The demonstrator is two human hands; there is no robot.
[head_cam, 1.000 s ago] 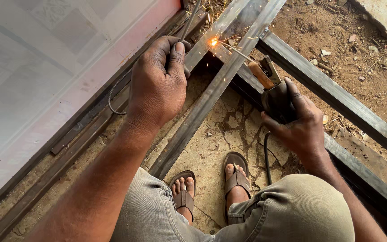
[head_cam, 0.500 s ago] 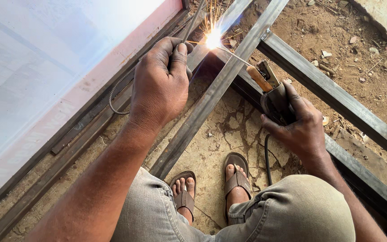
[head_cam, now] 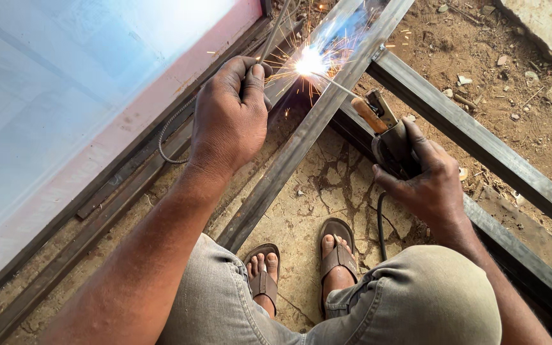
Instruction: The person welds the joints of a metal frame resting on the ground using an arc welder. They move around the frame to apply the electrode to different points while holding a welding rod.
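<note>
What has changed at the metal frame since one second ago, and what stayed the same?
The arc at the rod tip grew from a small orange glow into a bright white burst with sparks flying. The left hand stays on the steel bar; the right hand still grips the electrode holder.

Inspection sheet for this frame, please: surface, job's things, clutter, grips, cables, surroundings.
Surface: cracked dirt ground.
Job's things: steel frame bar lying diagonally; arc sparking at its joint; electrode holder with rod.
Clutter: stones and debris on soil.
Grips: left hand closed on a thin bar beside the arc; right hand closed on the holder.
Cables: black cable running from the holder; wire loop at left.
Surroundings: pale panel at left; sandalled feet.
</note>
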